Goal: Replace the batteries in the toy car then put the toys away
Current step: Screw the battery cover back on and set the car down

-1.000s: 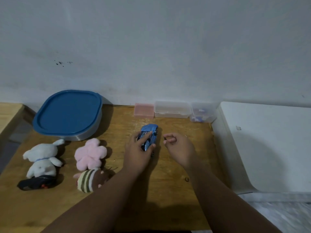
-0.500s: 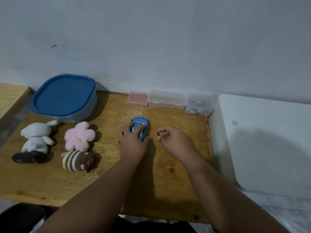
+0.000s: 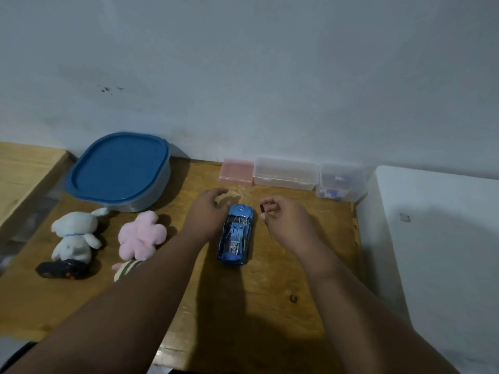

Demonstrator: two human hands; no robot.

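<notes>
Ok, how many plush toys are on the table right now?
3: a white plush at the left, a pink plush to its right, and a striped plush nearer than the pink one, partly hidden by the left arm.

I cannot make out the small dark piece [image 3: 261, 208] pinched by the fingers of the right hand [image 3: 283, 222]; it is too small. The left forearm [image 3: 140, 287] covers most of the striped plush [image 3: 127, 269], leaving one end. The fingertips [image 3: 220, 191] of the left hand [image 3: 208, 211] are smeared. The rightmost clear box [image 3: 341, 182] holds blue and white bits too blurred to name. Both forearms run off the bottom edge, hiding parts of the worktop's [image 3: 270, 306] near edge.
</notes>
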